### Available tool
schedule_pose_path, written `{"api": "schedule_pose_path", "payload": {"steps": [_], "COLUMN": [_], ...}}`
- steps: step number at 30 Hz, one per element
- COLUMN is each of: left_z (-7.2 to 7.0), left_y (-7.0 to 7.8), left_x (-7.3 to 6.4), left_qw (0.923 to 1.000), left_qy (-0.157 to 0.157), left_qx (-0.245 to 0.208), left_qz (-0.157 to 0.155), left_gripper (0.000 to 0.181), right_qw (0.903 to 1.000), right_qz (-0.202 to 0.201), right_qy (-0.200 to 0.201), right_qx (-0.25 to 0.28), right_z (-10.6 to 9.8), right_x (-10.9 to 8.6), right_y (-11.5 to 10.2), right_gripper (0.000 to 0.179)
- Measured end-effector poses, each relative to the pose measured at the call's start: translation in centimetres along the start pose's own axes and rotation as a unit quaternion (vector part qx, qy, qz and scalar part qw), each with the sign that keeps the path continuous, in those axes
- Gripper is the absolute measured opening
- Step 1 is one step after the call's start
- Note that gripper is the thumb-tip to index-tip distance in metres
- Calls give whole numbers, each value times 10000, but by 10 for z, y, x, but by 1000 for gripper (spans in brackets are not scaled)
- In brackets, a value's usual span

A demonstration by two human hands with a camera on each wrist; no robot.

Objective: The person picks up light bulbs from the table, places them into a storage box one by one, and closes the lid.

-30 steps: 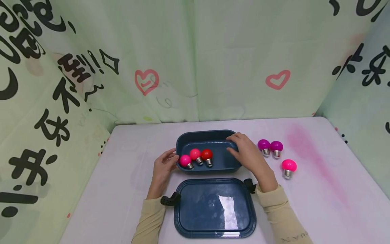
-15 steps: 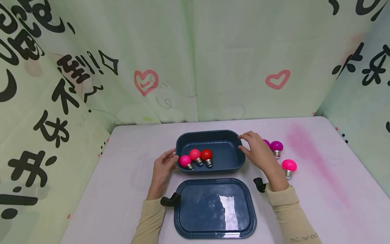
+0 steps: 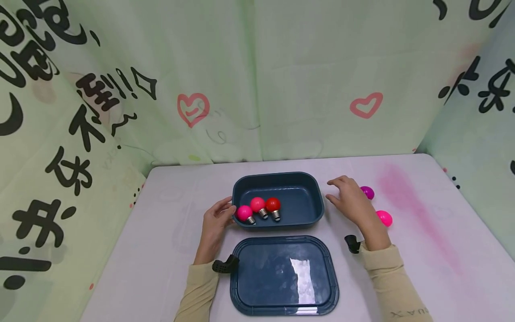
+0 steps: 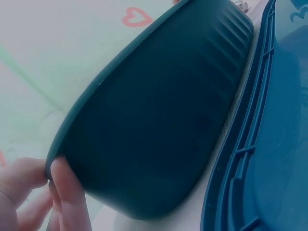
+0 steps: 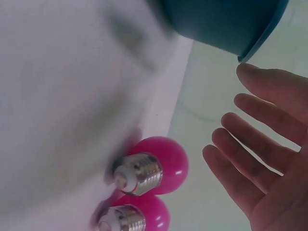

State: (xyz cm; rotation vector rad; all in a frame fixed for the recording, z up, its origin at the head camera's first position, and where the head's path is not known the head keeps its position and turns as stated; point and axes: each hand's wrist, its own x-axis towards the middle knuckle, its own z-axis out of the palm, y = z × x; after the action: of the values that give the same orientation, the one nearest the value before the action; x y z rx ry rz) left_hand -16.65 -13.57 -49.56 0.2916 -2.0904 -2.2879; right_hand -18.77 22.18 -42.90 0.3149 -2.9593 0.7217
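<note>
A dark blue plastic box [image 3: 299, 199] stands on the table with a magenta bulb [image 3: 244, 212], a pink bulb [image 3: 257, 204] and a red bulb [image 3: 273, 204] along its near left inside. My left hand [image 3: 214, 227] pinches the box's left rim between thumb and fingers, as the left wrist view [image 4: 72, 192] confirms at the rim. Just right of the box, my right hand [image 3: 355, 202] is raised with loosely spread fingers and holds nothing. Beyond it show a purple bulb [image 3: 368, 192] and a pink bulb [image 3: 385, 218], both partly hidden by that hand and wrist.
The matching blue lid [image 3: 265, 277] lies flat in front of the box. A white table [image 3: 173, 250] carries everything, with a pink stain on its right. Green curtains [image 3: 293, 89] with drawn hearts and black writing enclose the back and sides.
My right hand has moved rightward from over the box's right end to beside it, now covering one purple bulb and part of the others. My left hand stays at the rim.
</note>
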Motion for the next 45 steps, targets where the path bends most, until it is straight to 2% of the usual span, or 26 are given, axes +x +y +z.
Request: {"api": "schedule_pose_path", "payload": {"steps": [11, 19, 31, 38, 45], "left_z": [0, 0, 1, 2, 2], "left_y": [-1, 0, 1, 0, 0], "left_x": [1, 2, 1, 3, 3], "left_qw": [10000, 9999, 9999, 9999, 10000], "left_qy": [18, -17, -27, 33, 59], "left_qx": [14, -14, 73, 81, 19], "left_qz": [-64, -114, -76, -120, -57], "left_gripper": [39, 41, 42, 38, 38], "right_qw": [9998, 9998, 9999, 9995, 9994], "right_qz": [195, 75, 130, 114, 130], "right_qy": [34, 162, 24, -309, -330], "right_qx": [-8, -58, -45, -19, -21], "right_z": [-2, -3, -1, 2, 6], "right_x": [-3, -1, 0, 0, 0], "right_y": [18, 27, 33, 32, 30], "right_gripper": [43, 39, 41, 42, 41]}}
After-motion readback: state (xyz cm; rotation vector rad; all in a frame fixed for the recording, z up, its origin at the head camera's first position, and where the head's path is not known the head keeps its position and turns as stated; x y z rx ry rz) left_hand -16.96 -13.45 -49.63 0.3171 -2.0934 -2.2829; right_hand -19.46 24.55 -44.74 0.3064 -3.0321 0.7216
